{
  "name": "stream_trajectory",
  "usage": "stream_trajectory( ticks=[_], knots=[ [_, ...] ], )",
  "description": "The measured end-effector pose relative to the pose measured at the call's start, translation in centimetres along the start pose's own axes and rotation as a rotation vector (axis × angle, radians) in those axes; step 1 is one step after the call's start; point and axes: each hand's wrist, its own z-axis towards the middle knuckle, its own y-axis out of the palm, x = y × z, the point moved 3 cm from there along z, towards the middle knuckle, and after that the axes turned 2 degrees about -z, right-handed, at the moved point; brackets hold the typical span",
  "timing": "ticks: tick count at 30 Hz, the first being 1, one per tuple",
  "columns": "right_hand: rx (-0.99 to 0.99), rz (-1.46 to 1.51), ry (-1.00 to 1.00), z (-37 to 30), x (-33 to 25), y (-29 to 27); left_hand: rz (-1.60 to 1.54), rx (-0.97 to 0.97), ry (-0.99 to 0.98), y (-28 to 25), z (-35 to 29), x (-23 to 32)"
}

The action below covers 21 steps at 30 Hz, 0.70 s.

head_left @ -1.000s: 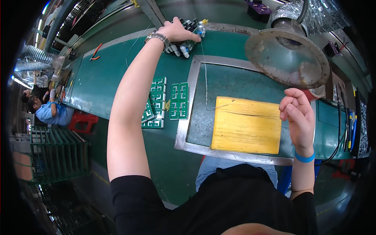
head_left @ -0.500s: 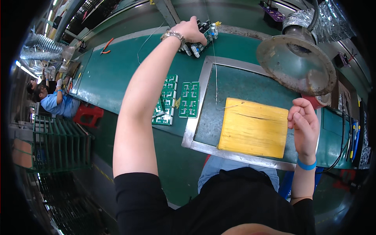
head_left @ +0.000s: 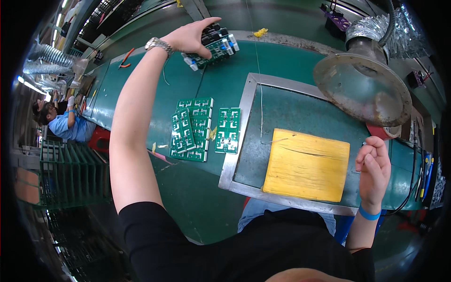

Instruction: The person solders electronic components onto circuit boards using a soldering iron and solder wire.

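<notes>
At the far side of the bench my left hand (head_left: 187, 38) spans a cluster of circuit boards (head_left: 219, 46) with black and white parts and small blue spots. Its thumb lies on the near side and its fingers reach over the far side. My right hand (head_left: 374, 167) is raised beside the yellow block (head_left: 306, 164), fingers curled in towards the thumb; a tiny dark bit shows at the fingertips, too small to name. Left of the metal frame (head_left: 228, 171) lie a single green circuit board (head_left: 228, 130) and a stack of green boards (head_left: 201, 123), one tilted on top.
A round fume hood (head_left: 361, 89) hangs over the bench's right side, near a red roll (head_left: 383, 131). A thin wire (head_left: 261, 108) hangs down to the yellow block. Orange-handled pliers (head_left: 126, 58) lie far left. A co-worker in blue (head_left: 70, 124) sits beyond, near green racks (head_left: 70, 171).
My left hand has moved left along the bench's far side, and the cluster of boards has moved left with it. The green stack shows more fully. My right hand keeps its curled pose.
</notes>
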Motion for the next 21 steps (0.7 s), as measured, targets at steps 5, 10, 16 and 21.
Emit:
stream_trajectory(
  ticks=[5, 10, 16, 21],
  knots=[
    [0.026, -0.025, 0.009, 0.1, 0.4, 0.0, 0.251, 0.017, 0.062, 0.7, -1.2, -3.6],
    [0.034, -0.057, 0.033, 0.3, 0.7, 0.5, 0.301, 0.216, 0.000, 1.1, -2.8, -6.1],
    [-0.097, -0.136, 0.114, 1.5, 0.9, 2.4, 0.114, 0.340, -0.080, 2.6, -4.1, -7.2],
    [-0.400, -0.086, 0.017, 2.9, -2.1, 9.8, -0.536, 0.539, -0.203, 4.8, -5.3, -7.2]
  ],
)
